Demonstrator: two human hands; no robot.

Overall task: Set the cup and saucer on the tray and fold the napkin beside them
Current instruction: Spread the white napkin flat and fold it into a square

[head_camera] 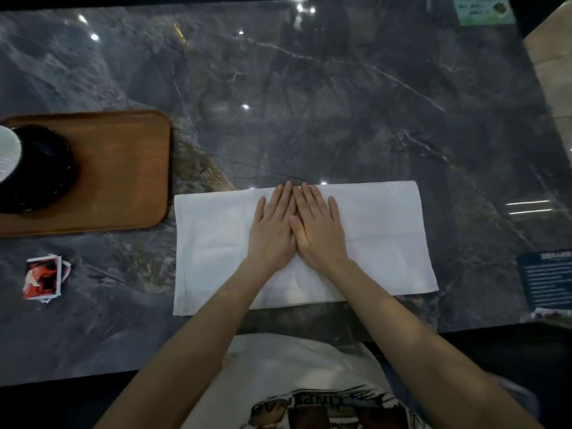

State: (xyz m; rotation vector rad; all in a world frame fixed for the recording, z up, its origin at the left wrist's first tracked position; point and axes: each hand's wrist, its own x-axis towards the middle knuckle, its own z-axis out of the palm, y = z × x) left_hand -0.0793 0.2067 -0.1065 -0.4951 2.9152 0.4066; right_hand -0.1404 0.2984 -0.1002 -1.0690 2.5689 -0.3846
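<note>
Left hand (272, 233) and right hand (320, 230) flat, fingers stretched and held close together, palms down side by side on the middle of the napkin (387, 236), index fingers touching near the far edge. Nothing pinched or gripped; just pressing the cloth onto the desk (340, 103).

Napkin spread as a wide white rectangle, near the front edge of the desk, just beside the right end of the tray (123, 181) but not on it. Cup (7, 153) on dark saucer (46, 168), already on the tray, at its left end, partly cut off by the frame.

Likely trouble from here:
- Glossy stone underneath, so the cloth may well slide under a sideways push, skewing the fold.
- Bottom left corner lower than the right, edges not quite square; folding now probably leaves mismatched corners.
- Faint ridge near the wrists; pressing without smoothing outward could trap a crease.
- Sweeping left risks bumping the tray and shaking the cup.
- Small packet (43, 278) well clear, no concern.
</note>
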